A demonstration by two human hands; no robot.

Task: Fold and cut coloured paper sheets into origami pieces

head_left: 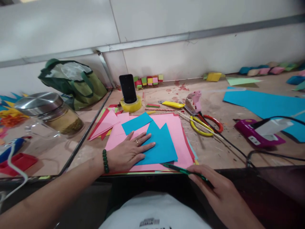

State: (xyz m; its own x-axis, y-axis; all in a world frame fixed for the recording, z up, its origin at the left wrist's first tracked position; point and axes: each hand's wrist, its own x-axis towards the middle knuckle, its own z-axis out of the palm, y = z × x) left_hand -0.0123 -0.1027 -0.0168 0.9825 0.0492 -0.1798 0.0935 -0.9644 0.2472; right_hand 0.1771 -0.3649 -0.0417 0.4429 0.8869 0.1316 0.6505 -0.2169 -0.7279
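My left hand (128, 151), with a ring and a dark green bead bracelet, lies flat with fingers spread on a blue paper sheet (162, 144). That sheet has a V-shaped notch in its top edge. A smaller blue paper piece (137, 123) lies just above my fingertips. Beneath them is a stack of pink paper (186, 149) with red and other colours at its edges. My right hand (216, 187) is closed around a slim green tool (177, 168). Its narrow tip is by the blue sheet's lower edge; whether it is a pen or a cutter I cannot tell.
Behind the paper stand a phone (128, 89) on a tape roll (131, 104), a yellow cutter (172, 104) and scissors (201, 128). A pink glue gun (195, 100) trails a cable rightward past a purple power strip (258, 135). Left are a glass jar (62, 117) and a green bag (83, 86).
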